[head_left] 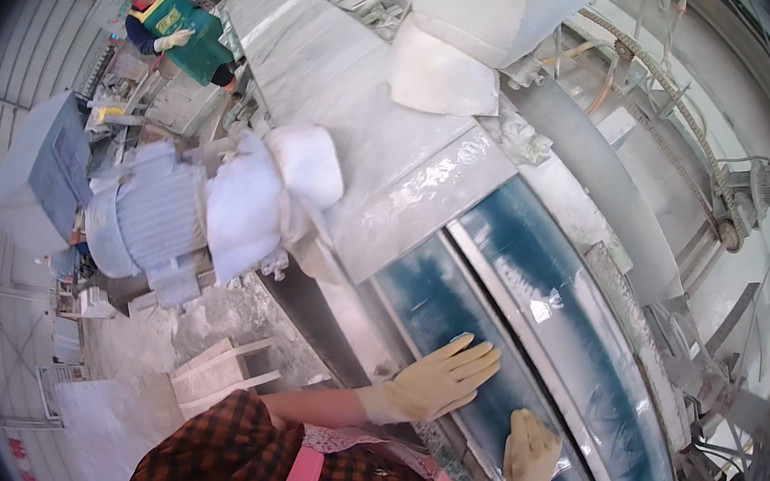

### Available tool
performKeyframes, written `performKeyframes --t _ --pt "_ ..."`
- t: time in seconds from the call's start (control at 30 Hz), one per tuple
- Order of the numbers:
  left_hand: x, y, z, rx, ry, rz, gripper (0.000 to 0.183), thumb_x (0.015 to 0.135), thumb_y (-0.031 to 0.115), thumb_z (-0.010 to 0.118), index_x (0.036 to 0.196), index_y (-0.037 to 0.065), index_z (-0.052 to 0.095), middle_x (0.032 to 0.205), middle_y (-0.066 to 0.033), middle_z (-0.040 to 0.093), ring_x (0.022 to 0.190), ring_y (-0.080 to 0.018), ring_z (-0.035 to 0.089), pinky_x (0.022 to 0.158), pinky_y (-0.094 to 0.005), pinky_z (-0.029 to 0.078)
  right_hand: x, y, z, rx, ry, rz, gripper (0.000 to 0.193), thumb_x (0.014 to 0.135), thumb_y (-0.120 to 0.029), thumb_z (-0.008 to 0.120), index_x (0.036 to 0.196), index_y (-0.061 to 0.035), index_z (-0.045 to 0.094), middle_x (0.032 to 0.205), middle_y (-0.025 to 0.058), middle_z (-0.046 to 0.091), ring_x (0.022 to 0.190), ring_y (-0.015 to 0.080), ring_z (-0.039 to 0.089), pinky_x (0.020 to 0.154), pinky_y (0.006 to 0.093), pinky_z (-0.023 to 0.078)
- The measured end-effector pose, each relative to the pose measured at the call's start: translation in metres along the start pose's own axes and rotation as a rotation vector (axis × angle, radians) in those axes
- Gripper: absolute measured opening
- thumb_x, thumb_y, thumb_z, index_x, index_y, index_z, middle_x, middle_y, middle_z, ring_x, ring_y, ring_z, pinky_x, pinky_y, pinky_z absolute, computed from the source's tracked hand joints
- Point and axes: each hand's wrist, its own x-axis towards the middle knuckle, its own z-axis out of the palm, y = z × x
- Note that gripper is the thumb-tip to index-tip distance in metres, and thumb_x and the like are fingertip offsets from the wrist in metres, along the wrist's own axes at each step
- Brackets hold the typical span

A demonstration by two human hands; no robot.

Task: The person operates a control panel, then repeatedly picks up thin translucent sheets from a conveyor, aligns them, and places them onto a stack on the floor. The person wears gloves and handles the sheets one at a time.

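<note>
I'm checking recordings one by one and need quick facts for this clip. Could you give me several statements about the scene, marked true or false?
1. The left hand and the right hand are both gloved. True.
2. The left hand is closed around a tool. False: its fingers lie extended over the left blue panel, and no tool shows in it.
3. The right hand is over the right blue panel. False: it is over the left one.
4. A co-worker in a green apron is at the picture's upper left. True.
5. The ribbed motor is right of both panels. False: it is to their left in the picture.
</note>
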Motion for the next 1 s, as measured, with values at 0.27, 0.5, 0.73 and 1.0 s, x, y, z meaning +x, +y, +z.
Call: performKeyframes --t 0.27,0.5,0.73,1.0 --pt "0.004 -0.004 -0.015 -0.037 -0.127 -0.014 0.060 0.098 0.025 0.062 0.149 -0.005 0.051 0.154 -0.0190 0.051 0.143 -0.0330 0.046 0.122 -0.0496 0.032 -0.006 0.022 0.012 0.236 -0.071 0.000 0.031 0.078 0.001 0.064 0.109 0.0004 0.067 0.099 0.0147 0.071 0.070 0.0308 0.070 0.063 0.0430 0.054" --pt "0.002 -0.006 -0.009 0.017 -0.125 -0.008 0.054 0.097 0.023 0.064 0.145 0.002 0.057 0.149 -0.0110 0.057 0.139 -0.0262 0.052 0.117 -0.0435 0.039 -0.008 0.023 0.009 0.151 0.013 0.040 0.040 0.081 -0.031 0.067 0.112 -0.0068 0.071 0.087 0.0045 0.070 0.058 0.0231 0.064 0.055 0.0424 0.045" --pt "0.000 -0.005 -0.006 0.022 -0.081 -0.006 0.054 0.096 0.022 0.065 0.146 0.002 0.057 0.150 -0.0108 0.057 0.140 -0.0265 0.052 0.119 -0.0434 0.039 -0.007 0.022 0.008 0.175 -0.027 0.045 0.048 0.080 -0.039 0.066 0.113 -0.0039 0.072 0.089 0.0066 0.072 0.058 0.0242 0.063 0.054 0.0437 0.046" --pt "-0.004 -0.004 -0.008 -0.046 -0.111 -0.027 0.056 0.096 0.021 0.065 0.149 0.004 0.056 0.155 -0.0113 0.053 0.144 -0.0265 0.049 0.122 -0.0456 0.036 -0.010 0.021 0.006 0.093 0.021 0.046 0.033 0.080 -0.019 0.066 0.111 -0.0089 0.074 0.095 0.0065 0.075 0.059 0.0230 0.065 0.055 0.0428 0.047"
